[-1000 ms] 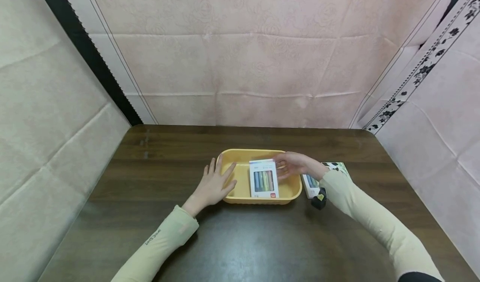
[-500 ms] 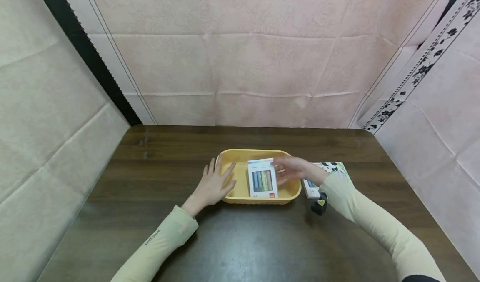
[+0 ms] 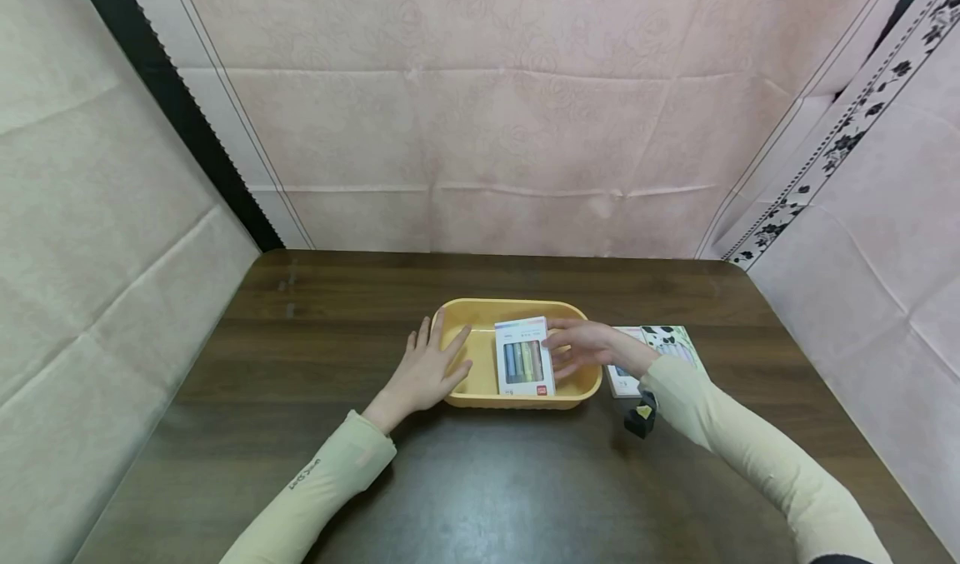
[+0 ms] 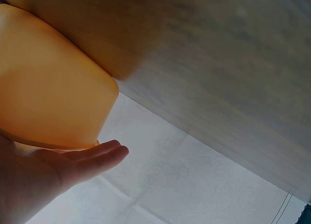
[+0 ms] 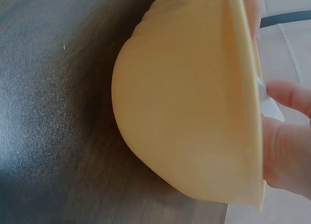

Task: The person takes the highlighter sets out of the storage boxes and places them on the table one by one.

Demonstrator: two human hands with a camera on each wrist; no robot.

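Observation:
A yellow plastic basket (image 3: 480, 401) sits near the middle of the table. My left hand (image 3: 425, 370), fingers straight and spread, rests along its left rim; in the left wrist view the hand (image 4: 68, 171) lies against that rim. In the basket is a white box (image 3: 524, 387) whose window shows coloured sticks in blue, green, yellow and pinkish tones. My right hand (image 3: 583, 346) holds the box at its right edge. In the right wrist view a white corner of the box (image 5: 268, 107) pokes above the rim, between the fingers.
Right of the basket lies a second white windowed box (image 3: 626, 384), partly under my right wrist, beside a green and white cow-patterned item (image 3: 684, 346). A small black device (image 3: 640, 419) hangs at the right wrist. Pale cloth walls (image 3: 487, 156) surround the wooden table (image 3: 480, 497).
The box in the basket has shifted slightly left and tilted a little. My right hand has changed its finger position at the box's right edge. The left hand has stayed in place.

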